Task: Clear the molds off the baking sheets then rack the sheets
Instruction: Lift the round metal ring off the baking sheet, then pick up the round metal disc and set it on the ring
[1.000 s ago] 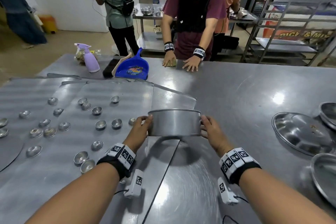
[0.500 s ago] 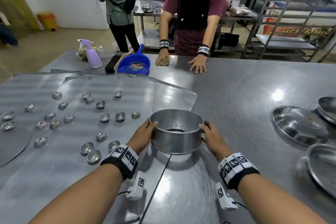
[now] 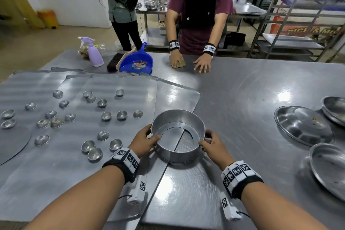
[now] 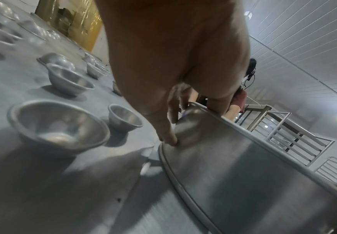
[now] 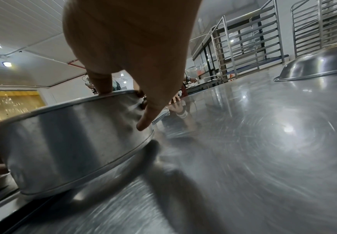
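Note:
A round, bottomless metal ring mold (image 3: 178, 152) hangs low over the seam where the right baking sheet (image 3: 56, 164) meets the steel table (image 3: 242, 99). My left hand (image 3: 152, 133) grips its left wall, thumb over the rim. My right hand (image 3: 205, 138) grips the right wall the same way. In the left wrist view my fingers (image 4: 167, 136) press the ring mold's wall (image 4: 243, 166). In the right wrist view a fingertip (image 5: 147, 120) lies on the ring mold's side (image 5: 73, 142). Several small cup molds (image 3: 95, 154) are scattered over the overlapping sheets to the left.
At the far side stand a purple spray bottle (image 3: 95, 54), a brush and a blue dustpan (image 3: 137, 61). Another person's hands (image 3: 202, 63) rest on the table's far edge. Round steel lids (image 3: 302, 125) lie at the right. Tall racks (image 3: 298, 15) stand behind.
Both hands have brought the ring mold nearer to me and lower, so I look down through it. The person opposite has shifted a hand on the table.

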`<action>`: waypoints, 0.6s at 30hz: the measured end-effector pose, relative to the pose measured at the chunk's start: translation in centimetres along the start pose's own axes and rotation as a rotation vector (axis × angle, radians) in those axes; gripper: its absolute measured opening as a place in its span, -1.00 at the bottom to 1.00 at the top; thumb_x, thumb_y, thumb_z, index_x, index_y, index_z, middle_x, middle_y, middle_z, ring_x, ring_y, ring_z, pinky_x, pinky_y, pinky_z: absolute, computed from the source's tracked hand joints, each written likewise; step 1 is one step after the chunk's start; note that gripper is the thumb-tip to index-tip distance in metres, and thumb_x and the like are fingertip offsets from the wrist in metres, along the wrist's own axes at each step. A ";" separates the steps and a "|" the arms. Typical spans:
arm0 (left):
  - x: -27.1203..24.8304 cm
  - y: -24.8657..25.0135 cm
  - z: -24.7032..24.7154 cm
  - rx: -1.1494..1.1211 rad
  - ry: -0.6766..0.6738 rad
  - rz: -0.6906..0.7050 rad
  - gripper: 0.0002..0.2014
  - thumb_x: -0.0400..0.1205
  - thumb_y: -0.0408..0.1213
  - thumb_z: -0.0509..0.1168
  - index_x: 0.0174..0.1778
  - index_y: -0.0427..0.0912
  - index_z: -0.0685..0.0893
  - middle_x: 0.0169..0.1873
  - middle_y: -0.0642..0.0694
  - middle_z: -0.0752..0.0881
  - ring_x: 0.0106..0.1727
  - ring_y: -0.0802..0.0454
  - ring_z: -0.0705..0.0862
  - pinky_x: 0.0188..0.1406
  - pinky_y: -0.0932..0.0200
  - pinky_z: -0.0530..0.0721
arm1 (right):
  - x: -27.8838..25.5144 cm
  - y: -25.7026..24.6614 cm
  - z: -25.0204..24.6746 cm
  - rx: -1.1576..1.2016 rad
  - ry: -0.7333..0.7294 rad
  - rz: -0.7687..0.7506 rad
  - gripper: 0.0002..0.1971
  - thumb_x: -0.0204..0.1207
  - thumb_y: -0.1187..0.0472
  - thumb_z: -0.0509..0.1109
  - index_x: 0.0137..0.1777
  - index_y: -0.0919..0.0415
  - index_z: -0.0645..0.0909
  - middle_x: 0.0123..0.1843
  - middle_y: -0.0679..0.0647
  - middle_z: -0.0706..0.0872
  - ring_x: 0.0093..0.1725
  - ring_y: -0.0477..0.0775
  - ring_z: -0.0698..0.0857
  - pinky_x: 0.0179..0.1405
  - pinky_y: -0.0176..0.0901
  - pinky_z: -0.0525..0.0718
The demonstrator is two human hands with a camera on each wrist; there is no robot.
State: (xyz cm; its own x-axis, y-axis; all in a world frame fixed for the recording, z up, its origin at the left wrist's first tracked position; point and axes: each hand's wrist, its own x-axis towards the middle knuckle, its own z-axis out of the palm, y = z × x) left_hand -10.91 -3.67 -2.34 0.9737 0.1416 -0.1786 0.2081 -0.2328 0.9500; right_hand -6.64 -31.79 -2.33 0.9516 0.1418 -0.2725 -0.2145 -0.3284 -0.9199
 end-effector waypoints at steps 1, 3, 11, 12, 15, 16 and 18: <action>0.0 0.0 0.1 -0.025 0.029 -0.003 -0.42 0.47 -0.10 0.51 0.43 -0.06 0.62 0.25 -0.02 0.76 0.31 0.02 0.71 0.37 -0.19 0.67 | -0.2 -0.2 -0.1 -0.015 -0.010 -0.007 -0.53 0.52 0.28 0.48 0.39 0.01 0.46 0.15 0.01 0.76 0.15 0.00 0.76 0.10 -0.10 0.74; 0.1 0.0 0.3 -0.072 0.065 -0.018 -0.40 0.40 -0.07 0.55 0.38 -0.05 0.63 0.24 -0.08 0.76 0.30 -0.04 0.72 0.36 -0.20 0.68 | -0.3 -0.3 -0.2 -0.047 -0.034 -0.026 -0.45 0.50 0.28 0.49 0.43 -0.03 0.40 0.19 -0.01 0.72 0.15 0.00 0.74 0.03 -0.12 0.73; 0.1 0.2 0.9 -0.050 0.125 -0.018 -0.62 0.59 -0.34 0.50 0.22 0.09 0.57 0.10 0.02 0.73 0.24 -0.15 0.73 0.36 -0.22 0.67 | -0.8 -0.8 -0.8 -0.124 -0.035 -0.020 -0.47 0.48 0.20 0.52 0.43 -0.02 0.48 0.09 -0.03 0.73 0.04 0.00 0.74 -0.13 -0.12 0.72; -0.1 0.4 0.9 -0.036 0.131 -0.022 -0.62 0.58 -0.31 0.50 0.23 0.07 0.56 0.09 0.02 0.73 0.24 -0.15 0.73 0.36 -0.22 0.67 | -0.8 -0.9 -0.9 -0.134 -0.045 -0.017 -0.48 0.49 0.18 0.51 0.42 -0.03 0.47 0.10 -0.03 0.72 0.03 -0.01 0.73 -0.14 -0.11 0.73; -0.3 0.7 1.2 0.018 0.178 -0.043 -0.52 0.49 -0.13 0.54 0.32 0.01 0.59 0.08 -0.02 0.74 0.19 -0.11 0.75 0.31 -0.22 0.70 | -0.6 -1.4 -1.1 -0.271 -0.028 -0.055 -0.42 0.51 0.11 0.50 0.52 0.01 0.42 0.29 0.04 0.68 0.12 -0.02 0.68 0.09 -0.06 0.67; -0.3 0.7 1.1 0.030 0.195 -0.055 -0.40 0.40 -0.02 0.55 0.37 -0.04 0.61 0.10 -0.05 0.76 0.18 -0.09 0.76 0.29 -0.22 0.71 | -0.4 -1.7 -1.1 -0.363 -0.004 -0.083 -0.37 0.52 0.06 0.48 0.58 0.04 0.38 0.39 0.08 0.61 0.25 0.04 0.64 0.23 -0.04 0.61; -0.3 0.7 1.0 0.080 0.220 -0.059 -0.28 0.33 0.10 0.50 0.40 -0.12 0.65 0.15 -0.07 0.78 0.15 -0.04 0.77 0.25 -0.22 0.73 | -0.1 -2.5 -1.0 -0.515 0.054 -0.158 -0.36 0.56 0.00 0.41 0.62 0.07 0.35 0.50 0.13 0.48 0.47 0.15 0.49 0.42 0.04 0.49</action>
State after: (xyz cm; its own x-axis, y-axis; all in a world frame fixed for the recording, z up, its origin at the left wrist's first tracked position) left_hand -11.01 -4.82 -1.85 0.9178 0.3615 -0.1643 0.2790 -0.2924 0.9147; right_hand -5.99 -31.88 0.30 0.9765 0.1823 -0.1148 0.0545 -0.7246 -0.6871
